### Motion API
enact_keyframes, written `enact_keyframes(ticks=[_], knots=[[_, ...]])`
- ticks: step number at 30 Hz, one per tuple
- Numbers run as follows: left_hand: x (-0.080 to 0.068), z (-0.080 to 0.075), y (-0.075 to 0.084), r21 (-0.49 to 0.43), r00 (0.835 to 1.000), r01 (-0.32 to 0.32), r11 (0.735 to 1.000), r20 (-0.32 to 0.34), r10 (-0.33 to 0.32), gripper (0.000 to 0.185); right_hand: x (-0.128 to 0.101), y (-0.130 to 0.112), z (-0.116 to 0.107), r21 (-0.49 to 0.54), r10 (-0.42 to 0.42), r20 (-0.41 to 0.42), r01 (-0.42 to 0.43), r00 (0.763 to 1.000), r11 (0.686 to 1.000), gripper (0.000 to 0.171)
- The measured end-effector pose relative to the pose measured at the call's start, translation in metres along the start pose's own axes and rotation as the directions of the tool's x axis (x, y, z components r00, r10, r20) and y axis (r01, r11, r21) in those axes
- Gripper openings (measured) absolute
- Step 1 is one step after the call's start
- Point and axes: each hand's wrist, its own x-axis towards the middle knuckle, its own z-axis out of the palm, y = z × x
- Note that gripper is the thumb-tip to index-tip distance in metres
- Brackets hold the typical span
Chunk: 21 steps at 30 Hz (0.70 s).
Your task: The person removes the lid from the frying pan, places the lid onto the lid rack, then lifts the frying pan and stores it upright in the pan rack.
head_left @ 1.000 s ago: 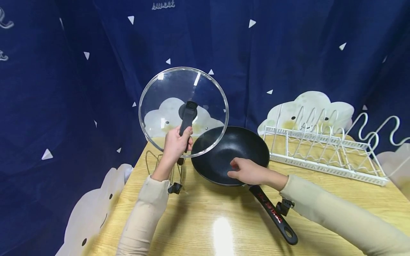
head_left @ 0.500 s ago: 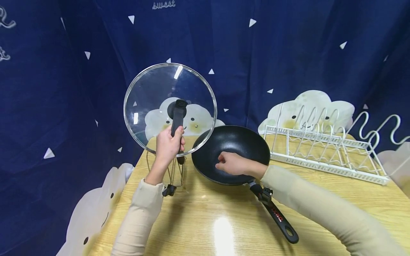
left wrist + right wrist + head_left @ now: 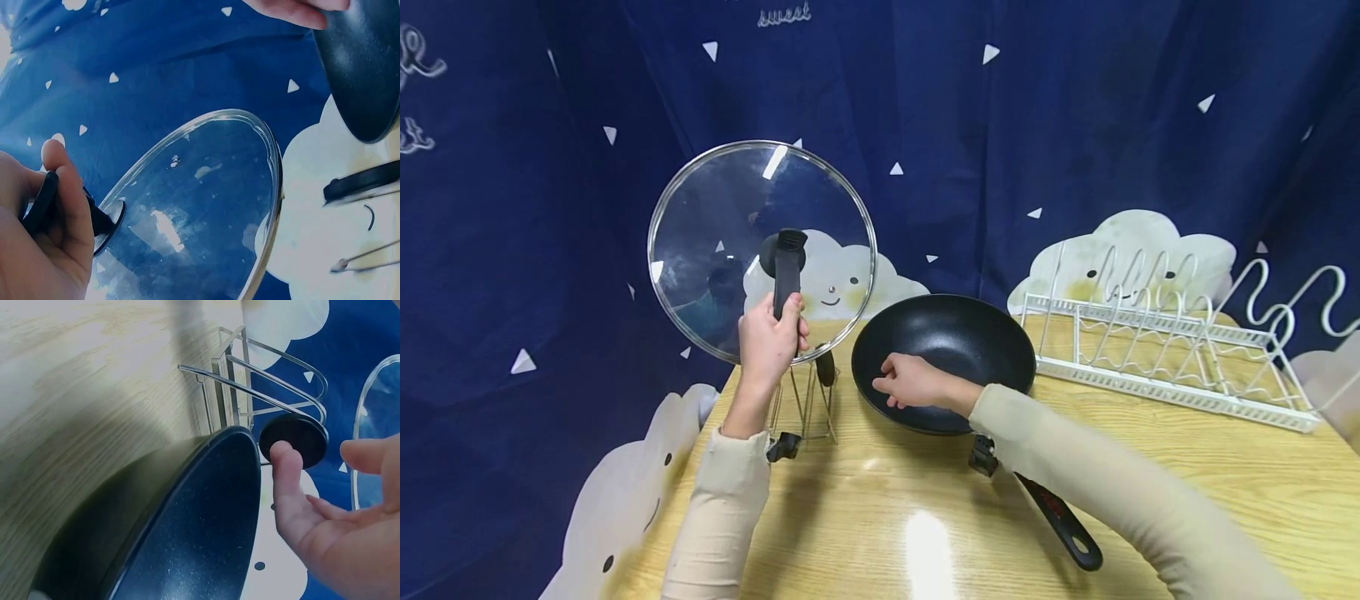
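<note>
Above the table, left hand (image 3: 765, 340) grips glass lid (image 3: 715, 242).

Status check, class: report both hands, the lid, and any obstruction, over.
Left hand grips glass lid handle, lid raised upright. Right hand open over black pan. Wire stand below lid.

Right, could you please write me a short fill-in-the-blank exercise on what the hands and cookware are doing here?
1. The left hand grips the black handle of the glass ____.
2. The right hand hovers, holding nothing, over the near rim of the black ____.
3. The white wire rack stands on the table to the ____ of the pan.

Missing words: lid; pan; right
</note>
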Motion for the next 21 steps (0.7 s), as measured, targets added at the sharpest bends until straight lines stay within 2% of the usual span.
enact_keyframes(ticks=[7, 12, 18, 21], knots=[[0.004, -0.013, -0.001, 0.072, 0.995, -0.033, 0.997, -0.09, 0.04, 0.023, 0.019, -0.005, 0.016, 0.033, -0.063, -0.035, 0.064, 0.997, 0.997, 0.022], [0.005, -0.018, -0.002, 0.169, 0.99, -0.04, 0.985, -0.123, 0.061, 0.023, 0.03, -0.009, 0.03, 0.066, -0.051, -0.042, 0.053, 0.998, 0.996, 0.021], [0.002, -0.021, -0.004, 0.258, 0.991, 0.011, 0.966, -0.134, 0.024, 0.029, 0.043, -0.009, 0.048, 0.099, -0.022, -0.058, 0.028, 0.998, 0.995, 0.026], [0.001, -0.022, -0.004, 0.3, 0.99, 0.032, 0.954, -0.142, 0.011, 0.03, 0.05, -0.008, 0.055, 0.147, -0.013, -0.055, 0.021, 0.998, 0.989, 0.028]])
